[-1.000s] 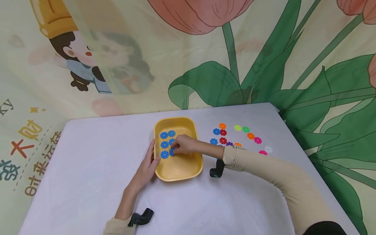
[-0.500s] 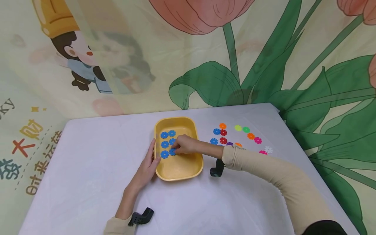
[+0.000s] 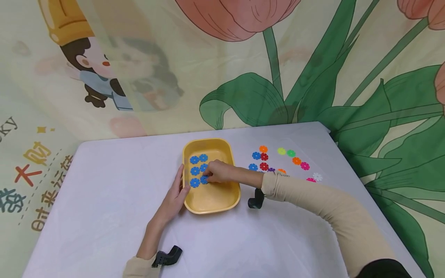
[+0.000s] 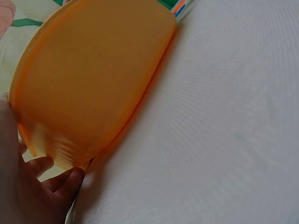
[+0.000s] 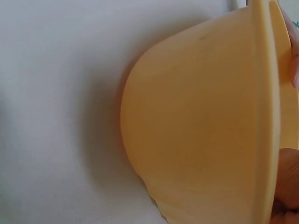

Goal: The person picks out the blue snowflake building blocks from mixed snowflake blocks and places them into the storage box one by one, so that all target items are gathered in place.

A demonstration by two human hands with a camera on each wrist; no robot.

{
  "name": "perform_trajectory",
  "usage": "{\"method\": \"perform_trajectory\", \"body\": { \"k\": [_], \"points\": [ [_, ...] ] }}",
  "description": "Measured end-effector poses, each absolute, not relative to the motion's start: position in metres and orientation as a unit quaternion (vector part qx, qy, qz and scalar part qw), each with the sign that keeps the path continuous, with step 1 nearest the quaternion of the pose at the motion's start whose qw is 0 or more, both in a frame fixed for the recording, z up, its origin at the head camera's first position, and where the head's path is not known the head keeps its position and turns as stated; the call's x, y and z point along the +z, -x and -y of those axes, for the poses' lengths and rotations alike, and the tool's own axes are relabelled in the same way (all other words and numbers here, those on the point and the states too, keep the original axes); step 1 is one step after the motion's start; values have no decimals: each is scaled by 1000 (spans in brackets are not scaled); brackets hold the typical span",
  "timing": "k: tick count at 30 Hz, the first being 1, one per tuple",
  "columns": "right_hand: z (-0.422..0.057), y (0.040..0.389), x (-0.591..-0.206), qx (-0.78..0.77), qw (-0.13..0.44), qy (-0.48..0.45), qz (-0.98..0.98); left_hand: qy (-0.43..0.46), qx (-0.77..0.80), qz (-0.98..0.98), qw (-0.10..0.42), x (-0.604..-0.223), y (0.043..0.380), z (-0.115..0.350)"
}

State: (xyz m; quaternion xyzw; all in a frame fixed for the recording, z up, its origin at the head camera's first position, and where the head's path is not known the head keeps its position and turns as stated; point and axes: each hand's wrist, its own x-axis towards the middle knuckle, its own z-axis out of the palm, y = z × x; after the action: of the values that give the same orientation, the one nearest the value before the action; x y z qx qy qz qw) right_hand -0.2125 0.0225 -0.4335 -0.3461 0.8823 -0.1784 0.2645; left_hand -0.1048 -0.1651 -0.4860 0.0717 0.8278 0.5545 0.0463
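Note:
A yellow plastic tray lies on the white-covered table in the head view. Several blue snowflake discs sit flat in its left part, in two columns. My left hand holds the tray's left side, thumb at the rim; the left wrist view shows its fingers against the outer wall. Inside the tray, my right hand has curled fingers and pinches the nearest blue disc of the right column. Those fingertips partly cover this disc and the one behind it. The tray wall hides most of the right hand in the right wrist view.
Right of the tray lie loose snowflake discs: blue, red, orange, green, pink and white. The right sleeve passes over some of them. A printed cloth hangs behind the table.

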Motion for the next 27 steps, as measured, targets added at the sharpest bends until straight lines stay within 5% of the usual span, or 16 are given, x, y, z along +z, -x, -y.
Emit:
{"method": "perform_trajectory", "body": {
  "k": [14, 27],
  "points": [
    [-25, 209, -425, -144, 231, 396, -877, -75, 548, -832, 45, -484, 105, 166],
    [-86, 168, -396, -384, 71, 287, -875, -73, 555, -827, 46, -486, 105, 167]
  ]
}}
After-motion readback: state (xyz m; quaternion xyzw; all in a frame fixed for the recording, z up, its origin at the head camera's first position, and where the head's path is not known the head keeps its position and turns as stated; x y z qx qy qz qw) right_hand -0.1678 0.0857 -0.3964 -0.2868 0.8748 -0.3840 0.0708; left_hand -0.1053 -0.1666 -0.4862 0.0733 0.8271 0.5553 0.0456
